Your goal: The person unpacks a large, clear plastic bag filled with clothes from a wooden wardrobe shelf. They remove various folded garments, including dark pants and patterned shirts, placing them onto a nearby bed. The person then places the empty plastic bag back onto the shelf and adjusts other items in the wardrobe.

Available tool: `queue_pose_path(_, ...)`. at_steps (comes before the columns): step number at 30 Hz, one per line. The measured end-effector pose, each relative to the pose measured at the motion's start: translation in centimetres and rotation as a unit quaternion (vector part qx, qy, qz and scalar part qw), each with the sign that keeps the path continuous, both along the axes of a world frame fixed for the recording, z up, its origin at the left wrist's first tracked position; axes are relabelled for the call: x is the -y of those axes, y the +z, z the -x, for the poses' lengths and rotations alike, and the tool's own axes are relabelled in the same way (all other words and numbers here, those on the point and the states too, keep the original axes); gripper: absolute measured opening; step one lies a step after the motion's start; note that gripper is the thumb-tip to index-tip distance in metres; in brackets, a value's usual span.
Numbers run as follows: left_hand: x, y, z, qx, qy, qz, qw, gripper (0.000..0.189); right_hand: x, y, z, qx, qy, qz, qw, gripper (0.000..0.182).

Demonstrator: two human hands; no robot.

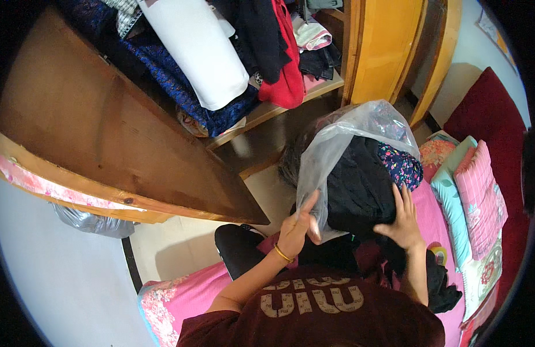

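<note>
A large clear plastic bag (pixel 319 156) stands before me, its mouth towards me, with black cloth (pixel 358 186) and a dark blue flowered cloth (pixel 399 165) at its opening. At the bag's left edge, my left hand (pixel 297 223) grips the plastic rim, a yellow bangle on the wrist. My right hand (pixel 401 219) lies against the right side of the black cloth with its fingers spread. More dark clothing (pixel 440 286) lies on the pink bedspread (pixel 427 208) by my right forearm.
An open wooden wardrobe door (pixel 133 143) spans the left. Hanging clothes, among them a white garment (pixel 206 56) and a red one (pixel 287 86), fill the wardrobe. Folded pillows (pixel 477 195) and a roll of yellow tape (pixel 439 255) lie on the bed at right. A grey plastic bag (pixel 96 221) is beyond the door.
</note>
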State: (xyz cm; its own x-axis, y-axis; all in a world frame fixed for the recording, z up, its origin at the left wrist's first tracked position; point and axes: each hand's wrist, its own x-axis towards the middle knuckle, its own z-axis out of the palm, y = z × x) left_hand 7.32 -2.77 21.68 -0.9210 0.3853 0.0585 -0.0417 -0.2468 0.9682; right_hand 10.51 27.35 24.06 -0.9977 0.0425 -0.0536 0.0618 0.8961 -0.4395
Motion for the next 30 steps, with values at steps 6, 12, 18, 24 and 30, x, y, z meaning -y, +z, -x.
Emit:
queue_pose_path(6,-0.5,0.1,-0.9,0.022,-0.075,0.122,0.989,0.051,0.4,-13.7,-2.0,-0.07,-0.153,0.329,0.929,0.084)
queue_pose_path(12,0.1,0.7,0.1,-0.001,-0.148,0.103,0.984,0.048,3.4,-2.3,3.4,-0.014,-0.077,0.507,0.858,0.05)
queue_pose_path(18,-0.9,0.4,0.1,-0.049,-0.183,0.101,0.977,0.041,8.8,-7.0,14.1,-0.066,0.151,0.061,0.984,0.04)
queue_pose_path(24,0.5,-0.9,-0.4,-0.13,-0.173,0.151,0.965,0.043,18.9,-17.4,22.6,-0.064,0.013,0.031,0.997,0.039)
queue_pose_path(30,2.0,-0.2,-1.0,-0.095,-0.104,0.247,0.959,0.047,21.0,-19.5,22.2,-0.14,-0.047,0.112,0.983,0.039)
